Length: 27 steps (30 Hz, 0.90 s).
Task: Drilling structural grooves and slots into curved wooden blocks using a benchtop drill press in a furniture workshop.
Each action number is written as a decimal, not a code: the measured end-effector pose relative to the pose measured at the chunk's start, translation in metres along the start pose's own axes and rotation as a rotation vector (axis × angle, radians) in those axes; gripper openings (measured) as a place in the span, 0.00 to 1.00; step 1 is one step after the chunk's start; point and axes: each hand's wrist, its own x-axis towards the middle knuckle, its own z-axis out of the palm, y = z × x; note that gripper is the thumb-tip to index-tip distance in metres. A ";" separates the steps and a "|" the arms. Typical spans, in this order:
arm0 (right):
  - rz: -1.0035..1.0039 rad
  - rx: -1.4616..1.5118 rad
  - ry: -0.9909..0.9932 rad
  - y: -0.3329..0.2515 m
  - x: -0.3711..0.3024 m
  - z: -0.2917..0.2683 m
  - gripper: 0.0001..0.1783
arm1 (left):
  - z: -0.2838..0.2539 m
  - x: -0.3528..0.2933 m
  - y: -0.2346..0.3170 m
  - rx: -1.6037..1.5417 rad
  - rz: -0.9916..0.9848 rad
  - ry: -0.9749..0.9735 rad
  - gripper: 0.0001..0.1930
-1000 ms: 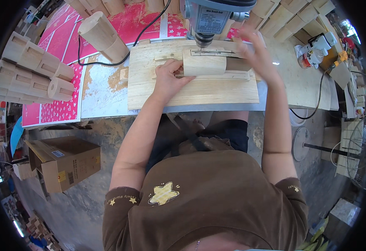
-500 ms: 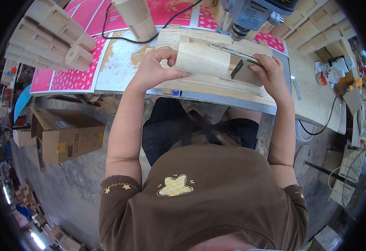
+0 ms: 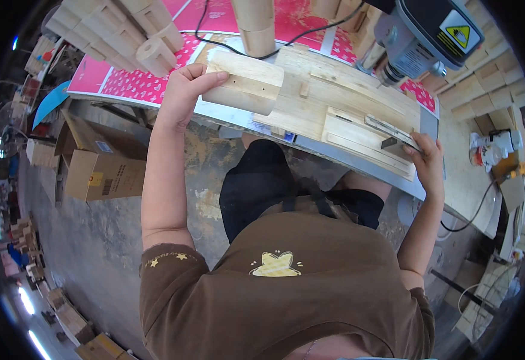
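Observation:
My left hand (image 3: 185, 93) grips a pale wooden block (image 3: 247, 87) by its left end, with the thumb on top. The block has rounded sides and a flat strip with small dark holes, and is held up off the jig. On the right, my right hand (image 3: 426, 157) has its fingers closed on the end of a narrow metal bar (image 3: 388, 127) with a dark plate below it. This bar lies along a wooden jig (image 3: 334, 133) on the bench. Above the jig's far side hangs the chuck of a drill press (image 3: 388, 75).
Stacked wooden blocks (image 3: 115, 33) stand at the back left, and more (image 3: 484, 84) at the right. A black cable (image 3: 298, 41) crosses pink patterned sheets (image 3: 220, 17). An upright wooden cylinder (image 3: 255, 27) stands behind the jig. A cardboard box (image 3: 103, 168) sits on the floor at left.
The wooden block has come off the jig and moved left in my left hand, its face with the holes now showing. My right hand stays at the metal bar's end.

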 end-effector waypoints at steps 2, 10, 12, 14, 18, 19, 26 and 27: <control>-0.035 0.018 0.068 -0.005 0.003 0.005 0.14 | -0.016 -0.001 0.004 0.099 -0.027 0.016 0.14; -0.061 0.193 0.135 0.001 0.000 0.011 0.18 | -0.056 0.007 0.062 0.786 0.121 0.430 0.18; -0.055 0.200 0.142 0.002 0.000 0.012 0.18 | -0.083 0.033 0.073 0.984 0.152 0.464 0.20; -0.040 0.203 0.154 0.001 0.000 0.013 0.18 | -0.111 0.067 0.079 1.179 0.187 0.489 0.22; -0.041 0.180 0.189 -0.002 0.001 0.016 0.18 | -0.151 0.123 0.075 1.385 0.033 0.543 0.24; -0.047 0.162 0.191 -0.001 0.000 0.017 0.18 | -0.155 0.135 0.070 1.403 -0.087 0.501 0.24; -0.062 0.140 0.192 -0.008 0.001 0.014 0.19 | -0.161 0.158 0.037 1.426 0.103 0.565 0.24; -0.060 0.123 0.190 -0.010 0.000 0.013 0.19 | -0.141 0.153 0.030 1.464 0.264 0.748 0.26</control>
